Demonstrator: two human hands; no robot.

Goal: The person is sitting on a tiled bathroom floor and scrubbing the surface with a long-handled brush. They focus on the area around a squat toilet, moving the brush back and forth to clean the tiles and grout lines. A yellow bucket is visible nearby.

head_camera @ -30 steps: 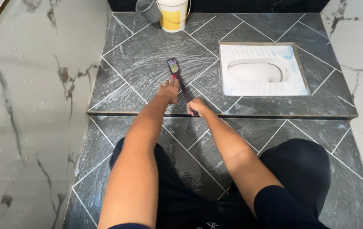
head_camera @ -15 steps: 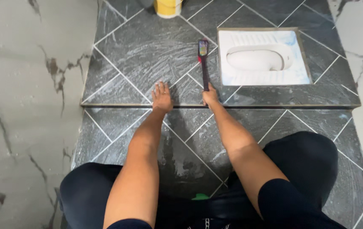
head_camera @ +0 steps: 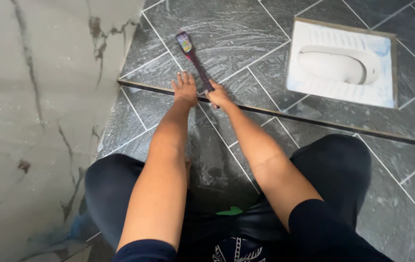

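My right hand [head_camera: 219, 95] grips the lower end of a long dark-handled scrub brush [head_camera: 194, 57], whose coloured bristle head rests on the soapy raised tile floor, up and to the left. My left hand [head_camera: 185, 88] lies flat, fingers spread, on the step edge [head_camera: 314, 120] just left of the brush handle. Both bare forearms reach forward from my knees in dark trousers.
A white squat toilet pan [head_camera: 343, 65] is set into the raised dark tile floor at upper right. A marble wall [head_camera: 38, 97] runs along the left. Soap streaks cover the raised tiles [head_camera: 236, 29] and the lower floor [head_camera: 217, 165].
The brush head has swung left across the raised tiles, from beside the toilet pan. The view has tilted, and the yellow bucket has left the frame. My left hand stays planted at the step.
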